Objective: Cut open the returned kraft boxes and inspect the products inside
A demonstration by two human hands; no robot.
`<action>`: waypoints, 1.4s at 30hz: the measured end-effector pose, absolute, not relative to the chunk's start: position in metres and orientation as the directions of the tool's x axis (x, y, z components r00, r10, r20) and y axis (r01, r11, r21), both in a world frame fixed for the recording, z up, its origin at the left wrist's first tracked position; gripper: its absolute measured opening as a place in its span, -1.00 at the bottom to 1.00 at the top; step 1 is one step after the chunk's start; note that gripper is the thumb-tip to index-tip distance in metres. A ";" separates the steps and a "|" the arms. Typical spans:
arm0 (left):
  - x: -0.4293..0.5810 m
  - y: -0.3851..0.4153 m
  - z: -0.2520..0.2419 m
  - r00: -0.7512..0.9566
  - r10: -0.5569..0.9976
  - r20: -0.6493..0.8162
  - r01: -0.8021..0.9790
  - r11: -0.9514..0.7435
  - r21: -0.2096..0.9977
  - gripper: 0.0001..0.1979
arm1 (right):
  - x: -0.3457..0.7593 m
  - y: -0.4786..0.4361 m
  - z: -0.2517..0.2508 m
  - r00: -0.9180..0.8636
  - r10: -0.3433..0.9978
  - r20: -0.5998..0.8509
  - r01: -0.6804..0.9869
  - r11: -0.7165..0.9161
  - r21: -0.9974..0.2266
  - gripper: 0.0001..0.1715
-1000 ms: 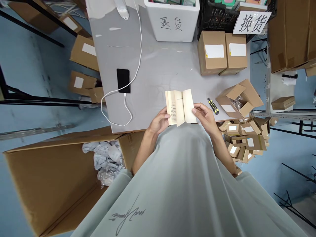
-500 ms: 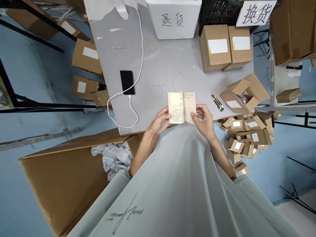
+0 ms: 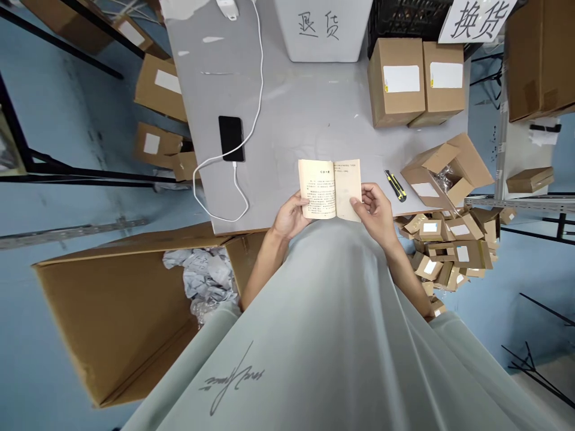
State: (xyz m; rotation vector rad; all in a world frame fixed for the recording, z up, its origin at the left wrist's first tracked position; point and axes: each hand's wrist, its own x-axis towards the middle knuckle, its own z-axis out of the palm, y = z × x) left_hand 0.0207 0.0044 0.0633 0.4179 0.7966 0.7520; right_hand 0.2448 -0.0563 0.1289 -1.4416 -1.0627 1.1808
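Note:
A small cream booklet (image 3: 330, 188) lies open in both my hands, over the near edge of the grey table (image 3: 296, 114). My left hand (image 3: 288, 216) grips its left page edge with the thumb on the printed page. My right hand (image 3: 376, 211) holds the right page, thumb on the paper and fingers curled behind. A yellow and black utility knife (image 3: 395, 185) lies on the table just right of my right hand.
A black phone (image 3: 231, 138) on a white cable (image 3: 251, 90) lies at the table's left. A white bin (image 3: 323, 30), two sealed cartons (image 3: 417, 81) and an opened carton (image 3: 444, 173) stand further back and right. Small boxes (image 3: 449, 251) pile on the floor; a big carton (image 3: 121, 311) sits left.
The booklet has been spread wider open and flatter, with the pages turned; both hands kept hold of it. The view shifted slightly.

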 end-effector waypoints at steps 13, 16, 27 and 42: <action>0.087 -0.005 0.079 0.430 0.763 -0.483 -0.364 0.636 0.680 -0.41 | 0.314 -0.054 0.120 -0.016 0.995 -0.094 0.102 -0.092 -0.990 -0.38; 0.102 -0.007 0.082 0.414 0.765 -0.494 -0.342 0.633 0.695 -0.49 | 0.326 -0.053 0.117 -0.079 0.996 -0.037 0.155 -0.024 -0.988 -0.41; 0.142 -0.017 0.097 0.310 0.772 -0.555 -0.364 0.636 0.680 -0.48 | 0.347 -0.054 0.098 -0.140 0.990 0.001 0.322 0.047 -0.946 -0.67; 0.160 0.002 0.102 0.360 0.812 -0.460 -0.279 0.564 0.777 -0.52 | 0.354 -0.042 0.091 0.035 0.995 -0.093 0.165 -0.098 -0.981 -0.27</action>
